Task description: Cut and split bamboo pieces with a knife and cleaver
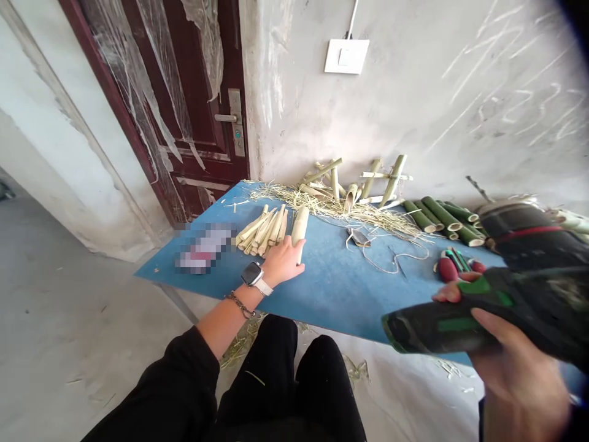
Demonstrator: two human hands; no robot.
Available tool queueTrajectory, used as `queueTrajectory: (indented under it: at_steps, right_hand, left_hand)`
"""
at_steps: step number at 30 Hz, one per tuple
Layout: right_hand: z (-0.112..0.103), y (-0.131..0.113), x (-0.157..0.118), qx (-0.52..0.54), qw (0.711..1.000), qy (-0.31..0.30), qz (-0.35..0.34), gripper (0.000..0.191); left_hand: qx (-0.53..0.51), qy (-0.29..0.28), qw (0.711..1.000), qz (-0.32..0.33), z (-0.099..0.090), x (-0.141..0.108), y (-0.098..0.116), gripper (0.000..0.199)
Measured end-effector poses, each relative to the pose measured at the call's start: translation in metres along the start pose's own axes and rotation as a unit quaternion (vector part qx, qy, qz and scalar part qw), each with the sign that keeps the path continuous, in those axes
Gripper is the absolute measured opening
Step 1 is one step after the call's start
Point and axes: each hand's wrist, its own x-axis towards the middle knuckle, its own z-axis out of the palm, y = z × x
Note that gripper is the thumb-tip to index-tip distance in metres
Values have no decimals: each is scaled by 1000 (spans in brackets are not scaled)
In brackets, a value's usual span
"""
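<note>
My left hand [284,261] grips the lower end of a pale, peeled bamboo tube [300,224] on the blue tabletop [340,294]. Its fingers lie over the tube and its thumb is at the near end. Just left of this hand is a pile of pale bamboo sticks [262,230]. My right hand [510,350] is wrapped around a black and green cordless drill [460,325], held up close to the camera at the right. A red ring circles the drill's dark round front part. Blur and the frame edge hide some of the tool.
Dry straw [294,197] and small bamboo frames [350,184] lie along the wall. Green bamboo tubes [442,215] are stacked at the back right, near red-handled items [446,268]. Thin cord [391,267] trails across the table. A blurred-out object [205,245] lies at the left.
</note>
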Motion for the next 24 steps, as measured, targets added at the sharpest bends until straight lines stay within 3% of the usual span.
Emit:
queueTrajectory:
  at_steps: [3,5,8,13,20,24]
  right_hand:
    - [22,5,3,72,996,-35,29,32]
    - [31,10,5,65,997,-32,24,32]
    - [37,17,5,49,998,-28,3,36]
    - [40,21,-3,-18,999,-29,-38,36]
    - [45,24,-6,-61,993,-71,-66,32]
    - [47,29,-6,-73,991,-83,-79,30]
  left_hand:
    - [1,-2,1000,5,-1,-2,5,50]
    - [-3,-6,1000,16,-5,-5,-1,53]
    - [-24,-7,999,19,-17,-8,-28,54]
    - [15,22,999,-36,-23,2,-66,50]
    - [52,44,997,-47,1,27,-48,35]
    - [62,64,994,-64,3,30,-42,31]
